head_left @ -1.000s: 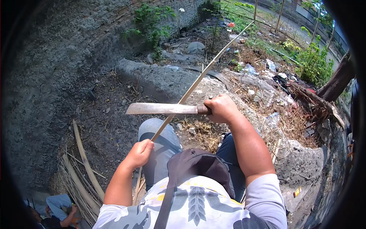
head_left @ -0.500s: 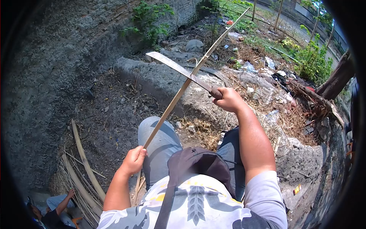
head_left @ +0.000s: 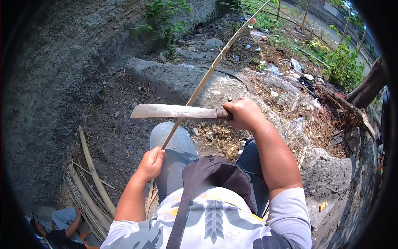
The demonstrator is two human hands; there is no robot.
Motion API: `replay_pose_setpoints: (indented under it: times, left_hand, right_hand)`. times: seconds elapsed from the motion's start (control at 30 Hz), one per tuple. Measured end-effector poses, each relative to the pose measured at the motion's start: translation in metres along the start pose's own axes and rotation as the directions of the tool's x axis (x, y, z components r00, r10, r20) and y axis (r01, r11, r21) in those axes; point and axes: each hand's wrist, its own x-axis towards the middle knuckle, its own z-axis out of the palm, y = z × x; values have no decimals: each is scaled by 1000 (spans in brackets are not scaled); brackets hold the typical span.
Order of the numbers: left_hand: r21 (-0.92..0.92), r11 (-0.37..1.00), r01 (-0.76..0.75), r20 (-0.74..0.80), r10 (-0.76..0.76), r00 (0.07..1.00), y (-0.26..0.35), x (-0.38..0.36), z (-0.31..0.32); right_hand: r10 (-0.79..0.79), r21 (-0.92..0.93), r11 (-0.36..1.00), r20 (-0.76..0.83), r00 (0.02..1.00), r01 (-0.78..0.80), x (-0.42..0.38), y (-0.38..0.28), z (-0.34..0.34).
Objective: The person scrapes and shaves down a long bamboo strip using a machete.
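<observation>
A long, narrow bamboo strip [head_left: 206, 77] slants from my lap up toward the far right. My left hand [head_left: 151, 164] is closed around its lower part, above my bent knee, and the tail end runs down past my wrist. In my right hand [head_left: 246, 114] is the dark handle of a machete [head_left: 170, 111]. Its broad blade points left, lying nearly level across the strip and overlapping it in this view. A thin curled sliver [head_left: 224, 53] stands off the strip beyond the blade.
Bamboo poles [head_left: 94, 170] and thin strips lie at lower left, near another seated person [head_left: 66, 226]. A concrete ledge [head_left: 166, 74] crosses ahead. A rough wall [head_left: 41, 103] rises on the left; litter and dry grass spread right, by a tree trunk [head_left: 367, 85].
The machete has come down the strip toward me, its blade turning from slanted to nearly level. My left hand has shifted slightly up and right with the strip.
</observation>
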Motion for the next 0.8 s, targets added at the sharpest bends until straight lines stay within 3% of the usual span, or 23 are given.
replay_pose_setpoints:
  times: [0.03,0.1,0.17,0.27,0.37,0.43,0.5,0.57,0.63,0.7,0.77,0.8]
  left_hand:
    - [11,1000,1,-3,-1,1000,-3,-1,-1]
    - [60,998,9,25,-10,1000,-8,-10,-9]
    - [91,996,26,68,-32,997,-6,-17,-18]
    - [126,991,37,138,-55,989,6,-18,-29]
    - [133,988,72,105,-86,991,-13,-19,-26]
    - [79,996,33,93,-40,995,-16,-18,-21]
    - [25,998,64,108,-66,992,-14,-20,-15]
    - [27,998,50,103,-52,993,-7,-14,-13]
    - [13,1000,13,78,-14,997,-6,-9,-12]
    - [22,999,27,86,-29,996,-7,-10,-16]
    - [44,997,57,98,-61,993,-12,-16,-23]
    - [57,995,79,103,-85,991,-19,-24,-27]
  right_hand:
    - [-20,-10,1000,2,1000,20,2,0,-1]
    - [136,-103,986,44,990,-131,6,17,-5]
    - [506,178,846,27,862,-502,7,41,-11]
    - [585,180,782,119,803,-596,3,65,-4]
    - [557,119,816,102,825,-566,2,52,-7]
    - [510,174,828,164,845,-533,2,46,-7]
    - [370,333,808,356,858,-486,2,34,-12]
    - [220,395,836,394,892,-380,6,25,4]
    - [177,330,903,301,937,-276,5,-1,-3]
    - [157,112,977,198,968,-181,6,-2,-8]
    - [239,-119,966,90,967,-228,8,19,-14]
    - [437,-86,896,-9,899,-436,9,28,-15]
